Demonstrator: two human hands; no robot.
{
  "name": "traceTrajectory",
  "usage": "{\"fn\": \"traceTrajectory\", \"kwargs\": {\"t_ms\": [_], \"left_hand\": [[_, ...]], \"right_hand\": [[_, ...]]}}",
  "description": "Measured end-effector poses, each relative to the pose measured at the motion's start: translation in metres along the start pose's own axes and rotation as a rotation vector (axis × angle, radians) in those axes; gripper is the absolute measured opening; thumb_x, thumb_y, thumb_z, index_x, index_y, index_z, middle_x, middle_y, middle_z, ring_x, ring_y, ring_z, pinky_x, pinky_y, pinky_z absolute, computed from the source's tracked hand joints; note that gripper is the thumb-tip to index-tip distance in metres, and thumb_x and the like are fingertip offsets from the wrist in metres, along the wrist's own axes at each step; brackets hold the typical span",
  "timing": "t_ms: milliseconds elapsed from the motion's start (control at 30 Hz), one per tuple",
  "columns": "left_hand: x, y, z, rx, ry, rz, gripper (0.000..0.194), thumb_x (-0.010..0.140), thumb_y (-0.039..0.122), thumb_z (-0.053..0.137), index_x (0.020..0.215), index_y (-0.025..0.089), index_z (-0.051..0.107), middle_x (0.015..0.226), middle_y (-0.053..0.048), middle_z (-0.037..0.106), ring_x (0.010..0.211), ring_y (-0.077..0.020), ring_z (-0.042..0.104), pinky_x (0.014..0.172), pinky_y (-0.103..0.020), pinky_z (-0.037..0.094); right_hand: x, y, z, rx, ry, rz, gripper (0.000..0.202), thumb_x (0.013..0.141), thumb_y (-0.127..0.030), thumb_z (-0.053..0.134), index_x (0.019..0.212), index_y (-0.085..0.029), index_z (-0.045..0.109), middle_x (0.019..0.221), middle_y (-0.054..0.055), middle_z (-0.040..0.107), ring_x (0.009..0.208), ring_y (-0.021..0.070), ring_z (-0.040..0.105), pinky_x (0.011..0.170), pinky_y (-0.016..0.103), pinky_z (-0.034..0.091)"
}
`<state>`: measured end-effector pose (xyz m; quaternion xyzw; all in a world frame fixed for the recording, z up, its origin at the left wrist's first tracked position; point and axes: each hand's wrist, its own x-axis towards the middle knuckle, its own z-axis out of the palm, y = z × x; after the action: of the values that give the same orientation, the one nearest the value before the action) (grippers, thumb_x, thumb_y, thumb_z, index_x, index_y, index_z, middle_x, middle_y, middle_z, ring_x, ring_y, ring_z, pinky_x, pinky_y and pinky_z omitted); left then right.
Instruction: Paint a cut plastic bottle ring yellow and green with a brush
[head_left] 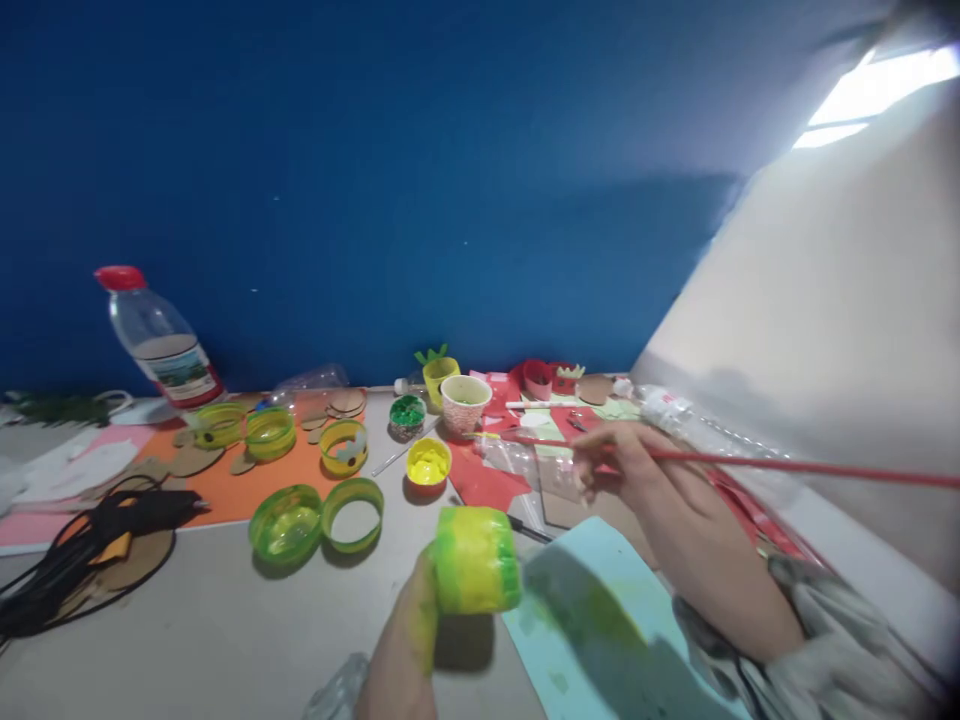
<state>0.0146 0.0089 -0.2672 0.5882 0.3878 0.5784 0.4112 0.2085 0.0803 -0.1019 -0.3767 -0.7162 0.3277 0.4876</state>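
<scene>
Head view: the left hand (409,625) is closed round a cut bottle section (476,560) painted yellow above and green below, thumb and fingers wrapped behind it so only its outer wall shows, with yellow paint smeared along the wrist. Off to the far side of that piece, the right hand (626,462) pinches a long red paintbrush (750,462) near its front end, fingers closed on the handle, the rest of which trails away past the wrist; the tip points toward a small dish of yellow paint (427,464) just beyond the fingertips. Behind that dish stand a pot of green paint (407,412) and a paper cup (465,402). Under the right forearm lies a pale blue sheet (592,620) marked with green and yellow smears. Well beyond the left hand's fingers, several green and yellow plastic rings (352,512) sit on the grey table (210,630), some on an orange sheet (240,480), and a clear bottle with a red cap (161,340) leans near the blue wall. To paint cleanly, I would judge it wise to load the brush lightly, keep the held piece over the blue sheet, and turn it by its unpainted edge rather than the wet wall.
</scene>
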Motion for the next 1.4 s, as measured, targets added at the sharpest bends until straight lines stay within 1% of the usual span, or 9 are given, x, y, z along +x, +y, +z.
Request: {"fn": "traceTrajectory", "kwargs": {"t_ms": [133, 300, 500, 667, 767, 900, 1100, 1233, 1400], "left_hand": [[-0.015, 0.001, 0.007, 0.215, 0.007, 0.066, 0.052, 0.091, 0.046, 0.055, 0.135, 0.021, 0.046, 0.138, -0.013, 0.049, 0.123, -0.0295, 0.051, 0.103, -0.055, 0.043], [-0.016, -0.011, 0.018, 0.472, 0.043, 0.199, 0.044, 0.087, 0.044, 0.056, 0.122, 0.018, 0.06, 0.131, -0.018, 0.058, 0.121, -0.0375, 0.054, 0.093, -0.054, 0.053], [-0.015, -0.018, 0.018, 0.695, 0.133, 0.437, 0.036, 0.086, 0.025, 0.057, 0.12, 0.016, 0.059, 0.119, -0.017, 0.066, 0.116, -0.0358, 0.06, 0.085, -0.049, 0.059], [-0.012, -0.018, 0.025, 0.827, 0.226, 0.53, 0.032, 0.084, 0.021, 0.057, 0.116, 0.013, 0.058, 0.116, -0.02, 0.067, 0.113, -0.0353, 0.062, 0.086, -0.049, 0.059], [-0.01, -0.016, 0.023, 0.879, 0.248, 0.55, 0.032, 0.084, 0.02, 0.058, 0.116, 0.015, 0.058, 0.115, -0.018, 0.067, 0.111, -0.0342, 0.063, 0.087, -0.047, 0.059], [-0.008, -0.009, 0.015, 0.914, 0.261, 0.556, 0.037, 0.085, 0.021, 0.056, 0.12, 0.012, 0.056, 0.109, -0.017, 0.069, 0.108, -0.0343, 0.065, 0.082, -0.046, 0.061], [-0.008, 0.011, 0.004, 0.844, 0.182, 0.589, 0.051, 0.084, 0.014, 0.056, 0.134, 0.015, 0.049, 0.118, -0.016, 0.066, 0.108, -0.0305, 0.065, 0.086, -0.038, 0.059], [-0.009, 0.017, -0.002, 0.702, 0.023, 0.706, 0.046, 0.087, 0.047, 0.057, 0.13, 0.033, 0.052, 0.105, -0.005, 0.071, 0.1, -0.0243, 0.068, 0.091, -0.037, 0.057], [-0.025, 0.006, -0.005, 0.624, -0.049, 0.606, 0.045, 0.095, 0.049, 0.046, 0.128, 0.019, 0.053, 0.116, -0.011, 0.065, 0.097, -0.0198, 0.066, 0.088, -0.043, 0.055]], "right_hand": [[0.056, 0.007, 0.041, -0.116, -0.076, -0.077, 0.026, 0.104, -0.042, 0.045, 0.09, -0.021, 0.049, 0.078, 0.001, 0.059, 0.07, 0.0163, 0.059, 0.063, 0.026, 0.05], [0.115, 0.035, 0.088, -0.237, -0.176, -0.111, 0.03, 0.099, -0.042, 0.053, 0.081, -0.018, 0.05, 0.07, 0.0, 0.057, 0.06, 0.0158, 0.056, 0.06, 0.027, 0.047], [0.134, 0.041, 0.121, -0.327, -0.259, -0.093, 0.029, 0.099, -0.04, 0.05, 0.08, -0.019, 0.045, 0.063, -0.002, 0.056, 0.053, 0.0152, 0.053, 0.057, 0.027, 0.043], [0.138, 0.041, 0.131, -0.333, -0.308, -0.075, 0.025, 0.097, -0.032, 0.053, 0.077, -0.019, 0.046, 0.061, -0.002, 0.056, 0.052, 0.0152, 0.053, 0.055, 0.026, 0.041], [0.141, 0.036, 0.121, -0.255, -0.273, -0.072, 0.028, 0.098, -0.039, 0.054, 0.079, -0.019, 0.048, 0.066, -0.001, 0.06, 0.055, 0.0161, 0.057, 0.057, 0.026, 0.046], [0.128, 0.012, 0.085, -0.129, -0.19, -0.062, 0.037, 0.096, -0.052, 0.057, 0.082, -0.019, 0.052, 0.072, 0.003, 0.062, 0.061, 0.0174, 0.061, 0.061, 0.028, 0.052], [0.053, -0.042, 0.004, 0.06, -0.035, -0.071, 0.037, 0.104, -0.047, 0.048, 0.086, -0.019, 0.063, 0.071, 0.006, 0.06, 0.065, 0.0149, 0.059, 0.059, 0.022, 0.05], [0.005, -0.061, -0.035, 0.084, 0.131, -0.008, 0.027, 0.101, -0.03, 0.05, 0.078, -0.022, 0.061, 0.066, 0.003, 0.055, 0.05, 0.0125, 0.052, 0.044, 0.021, 0.041], [-0.024, -0.07, -0.055, 0.083, 0.161, -0.031, 0.037, 0.107, -0.039, 0.042, 0.078, -0.025, 0.059, 0.056, 0.001, 0.047, 0.041, 0.0112, 0.044, 0.032, 0.02, 0.027]]}}
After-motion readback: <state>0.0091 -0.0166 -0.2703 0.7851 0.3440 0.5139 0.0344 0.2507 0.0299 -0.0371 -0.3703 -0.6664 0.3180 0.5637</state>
